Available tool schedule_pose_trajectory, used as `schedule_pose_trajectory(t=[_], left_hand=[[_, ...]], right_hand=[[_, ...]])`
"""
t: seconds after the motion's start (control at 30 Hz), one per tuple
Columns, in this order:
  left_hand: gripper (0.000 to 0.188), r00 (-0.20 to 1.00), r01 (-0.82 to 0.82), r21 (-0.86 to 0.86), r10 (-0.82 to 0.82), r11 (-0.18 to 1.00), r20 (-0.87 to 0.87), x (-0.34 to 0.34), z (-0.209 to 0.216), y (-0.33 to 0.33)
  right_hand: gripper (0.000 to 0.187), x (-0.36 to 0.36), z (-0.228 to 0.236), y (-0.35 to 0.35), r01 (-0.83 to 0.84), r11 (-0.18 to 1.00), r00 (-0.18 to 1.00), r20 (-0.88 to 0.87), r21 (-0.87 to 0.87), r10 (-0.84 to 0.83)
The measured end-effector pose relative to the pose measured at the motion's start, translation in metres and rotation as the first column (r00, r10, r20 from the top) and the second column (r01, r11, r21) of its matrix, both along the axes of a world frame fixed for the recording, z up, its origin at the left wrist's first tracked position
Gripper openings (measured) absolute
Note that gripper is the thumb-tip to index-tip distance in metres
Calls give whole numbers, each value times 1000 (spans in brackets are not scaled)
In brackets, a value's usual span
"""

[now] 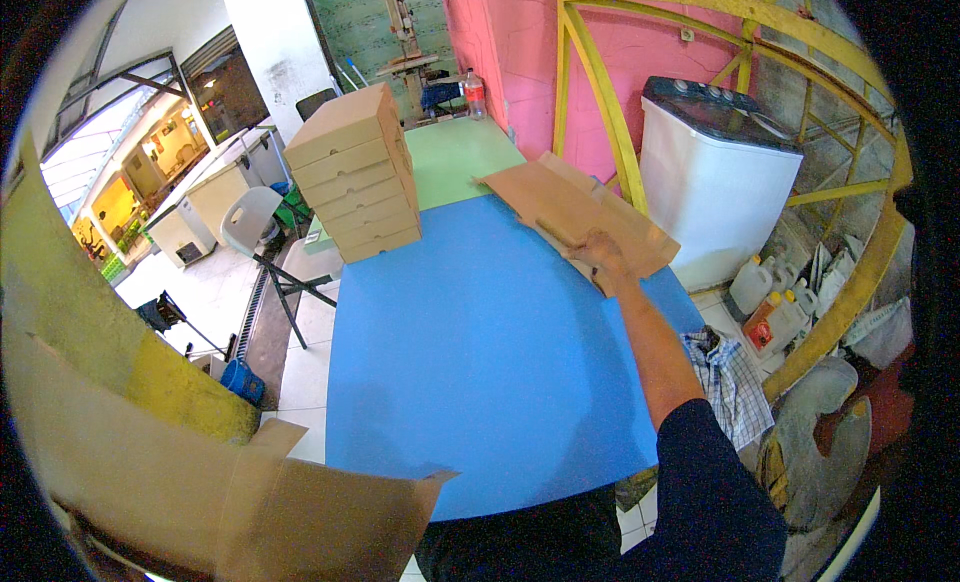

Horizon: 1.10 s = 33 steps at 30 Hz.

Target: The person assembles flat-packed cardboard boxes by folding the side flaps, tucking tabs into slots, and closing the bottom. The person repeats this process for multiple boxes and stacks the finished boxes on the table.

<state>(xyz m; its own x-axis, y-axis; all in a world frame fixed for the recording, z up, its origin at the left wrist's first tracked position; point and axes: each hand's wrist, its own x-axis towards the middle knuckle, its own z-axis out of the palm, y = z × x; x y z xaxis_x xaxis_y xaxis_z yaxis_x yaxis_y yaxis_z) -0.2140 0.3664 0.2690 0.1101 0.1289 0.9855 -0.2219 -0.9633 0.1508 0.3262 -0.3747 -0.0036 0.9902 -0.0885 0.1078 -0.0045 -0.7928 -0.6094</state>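
One blue table fills the middle of the view, with a green table butted against its far end. Beyond them stand a pink wall, a yellow metal frame and a white washing machine. A stack of folded brown cardboard boxes sits at the far left of the tables, well apart from the reaching hand. Near the lower left edge a large flat cardboard sheet looms close to the camera; the left hand is hidden, so its grip cannot be told. At the far right of the tables lies a pile of flat cardboard blanks, its long axis running from the green table's edge diagonally toward the near right, partly overhanging the table's right side. The right hand is stretched out straight from the person's right and rests on the near end of that pile, fingers laid over the top blank's edge; whether they pinch it or only press down cannot be told. This hand is plainly the nearer one to the pile
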Motion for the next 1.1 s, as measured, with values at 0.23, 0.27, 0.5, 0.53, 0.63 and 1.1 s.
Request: schedule_pose_trajectory(t=[0.23, 0.27, 0.5, 0.53, 0.63, 1.1], left_hand=[[66, 849, 497, -661, -473, 562, 235, 62, 37, -63], [67, 879, 470, -573, -413, 671, 238, 80, 44, -83], [72, 858, 488, -499, -499, 716, 123, 161, 69, -224], [74, 806, 529, -513, -590, 676, 54, 161, 70, -233], [77, 607, 727, -408, -794, 552, 7, 173, 75, -244], [60, 98, 815, -570, -994, 106, -45, 190, 90, -203]], right_hand=[[47, -77, 175, 99, -86, 897, 550, 730, -434, 405], [48, -93, 215, 118, -362, 896, 510, 750, -258, 422], [61, -227, 394, 224, -156, 933, -122, 944, -323, 306], [62, -232, 406, 237, -79, 927, -90, 929, -367, 360], [45, -233, 426, 253, -98, 876, 57, 876, -473, 479], [10, -228, 382, 256, -121, 795, -210, 798, -595, 565]])
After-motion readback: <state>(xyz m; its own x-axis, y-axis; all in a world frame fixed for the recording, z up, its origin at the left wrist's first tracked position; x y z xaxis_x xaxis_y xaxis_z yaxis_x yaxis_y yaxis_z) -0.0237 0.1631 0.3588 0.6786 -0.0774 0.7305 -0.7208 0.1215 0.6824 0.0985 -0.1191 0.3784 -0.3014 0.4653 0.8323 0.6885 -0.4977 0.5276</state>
